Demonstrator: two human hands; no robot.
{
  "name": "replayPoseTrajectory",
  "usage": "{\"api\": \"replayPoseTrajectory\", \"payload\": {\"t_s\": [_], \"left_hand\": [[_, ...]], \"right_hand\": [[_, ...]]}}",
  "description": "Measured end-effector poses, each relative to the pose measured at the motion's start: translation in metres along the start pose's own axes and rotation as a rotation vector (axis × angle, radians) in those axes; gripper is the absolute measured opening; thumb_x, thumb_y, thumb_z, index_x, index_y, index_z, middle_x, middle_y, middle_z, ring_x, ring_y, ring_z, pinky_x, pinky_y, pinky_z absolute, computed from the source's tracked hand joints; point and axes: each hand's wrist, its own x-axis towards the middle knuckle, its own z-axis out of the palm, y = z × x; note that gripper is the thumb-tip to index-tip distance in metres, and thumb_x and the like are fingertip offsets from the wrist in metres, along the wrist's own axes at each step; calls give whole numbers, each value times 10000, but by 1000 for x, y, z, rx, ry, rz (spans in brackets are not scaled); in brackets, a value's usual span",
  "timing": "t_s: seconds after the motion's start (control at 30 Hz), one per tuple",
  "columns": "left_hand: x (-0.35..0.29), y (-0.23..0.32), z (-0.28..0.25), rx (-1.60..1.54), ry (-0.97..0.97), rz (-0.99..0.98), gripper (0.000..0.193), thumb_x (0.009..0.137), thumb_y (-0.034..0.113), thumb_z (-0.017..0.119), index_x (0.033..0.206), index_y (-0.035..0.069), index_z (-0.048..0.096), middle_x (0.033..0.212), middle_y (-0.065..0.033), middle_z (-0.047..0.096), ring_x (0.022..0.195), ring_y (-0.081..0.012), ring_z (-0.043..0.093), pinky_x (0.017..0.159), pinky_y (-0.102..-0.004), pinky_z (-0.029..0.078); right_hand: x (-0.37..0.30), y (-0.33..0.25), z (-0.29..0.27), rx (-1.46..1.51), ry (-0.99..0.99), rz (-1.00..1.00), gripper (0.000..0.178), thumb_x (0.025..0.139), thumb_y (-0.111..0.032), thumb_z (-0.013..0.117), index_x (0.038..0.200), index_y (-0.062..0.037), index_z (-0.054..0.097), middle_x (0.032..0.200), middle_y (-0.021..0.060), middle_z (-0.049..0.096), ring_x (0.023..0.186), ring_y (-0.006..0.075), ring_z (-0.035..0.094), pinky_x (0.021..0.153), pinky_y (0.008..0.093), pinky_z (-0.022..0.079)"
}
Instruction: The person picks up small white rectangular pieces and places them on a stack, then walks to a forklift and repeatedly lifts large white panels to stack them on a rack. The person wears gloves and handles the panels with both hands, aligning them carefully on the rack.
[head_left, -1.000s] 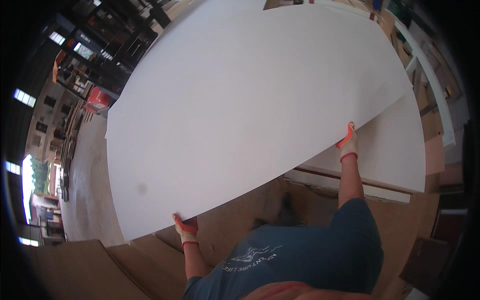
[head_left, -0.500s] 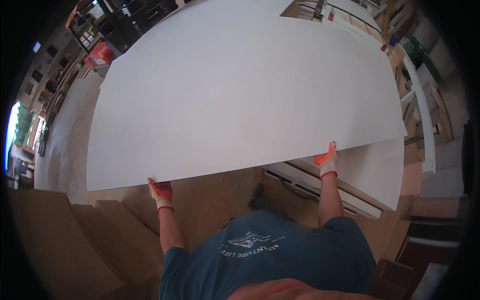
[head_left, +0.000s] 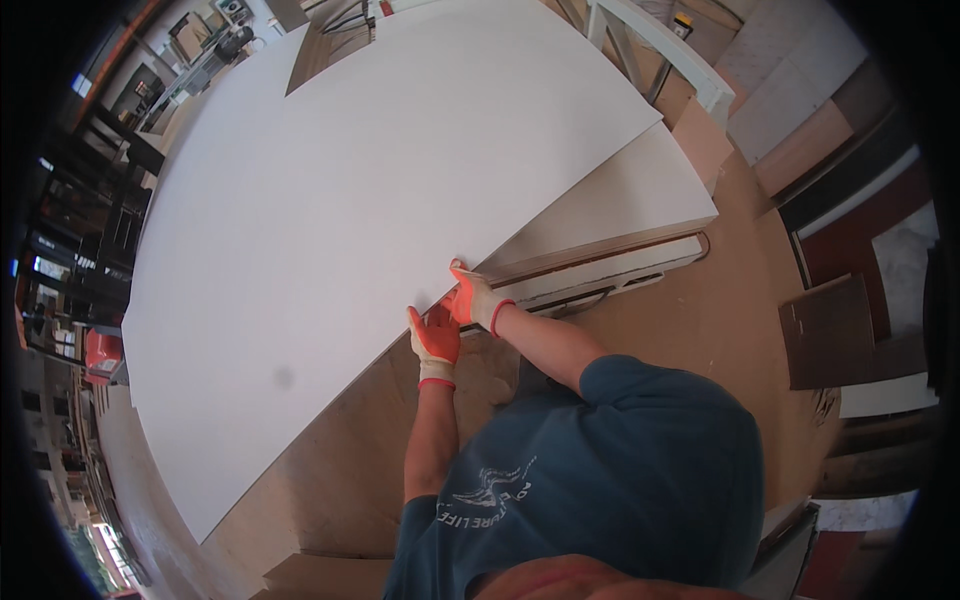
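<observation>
Large white flat panel: askew over white-topped board stack, jutting leftward past it.
Left orange-and-cream gloved hand: pinches panel edge, left of stack.
Right matching gloved hand: pinches same edge, nearer stack.
Shift: hands, wide apart before, nearly meet; neither steadies a corner.

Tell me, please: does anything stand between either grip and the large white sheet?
Nothing visible, except the gloves. The left grip and the right grip are both at the near edge of the white sheet. Its underside is hidden.

Hands close together, fingers seemingly curled
</observation>
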Motion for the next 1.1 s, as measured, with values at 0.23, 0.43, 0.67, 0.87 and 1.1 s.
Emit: {"api": "replayPoseTrajectory", "payload": {"t_s": [0.23, 0.43, 0.67, 0.87, 1.1], "left_hand": [[16, 0, -13, -152, 142, 316, 594, 895, 285, 757, 1408, 47, 576, 1452, -121, 601, 1366, -348, 539, 1169, -557, 451], [16, -2, -8, -111, 449, 450, 525, 936, 325, 704, 1381, 58, 621, 1410, -111, 646, 1308, -325, 592, 1149, -500, 474], [36, -3, -5, -126, 898, 535, 486, 917, 533, 661, 1207, 147, 720, 1226, -40, 736, 1129, -286, 693, 985, -501, 593], [45, -104, 28, -93, 471, 564, 488, 977, 505, 646, 1232, 90, 676, 1258, -59, 709, 1198, -284, 645, 1078, -474, 516], [94, -398, 165, 213, 31, -199, 605, 1078, 562, 479, 1507, 136, 457, 1493, -175, 547, 1371, -372, 524, 1153, -585, 417]], "right_hand": [[5, -101, -74, 183, -133, 18, 442, 1043, -404, 636, 1369, -116, 558, 1380, 114, 644, 1314, 329, 585, 1150, 559, 434], [31, -466, -205, 301, 12, -480, 527, 1004, -494, 654, 1331, -88, 577, 1371, 81, 623, 1294, 294, 568, 1121, 495, 459], [68, -607, -228, -15, 552, -447, 278, 1022, -420, 665, 1218, -223, 651, 1202, 11, 685, 1063, 201, 689, 915, 413, 596], [31, -600, -231, -45, 487, -408, 313, 1022, -393, 671, 1251, -183, 627, 1192, 30, 692, 1008, 206, 705, 894, 435, 604], [-45, -580, -255, -77, 302, -340, 278, 1062, -326, 624, 1289, -171, 583, 1249, 75, 673, 1105, 256, 691, 1005, 500, 575]]}}
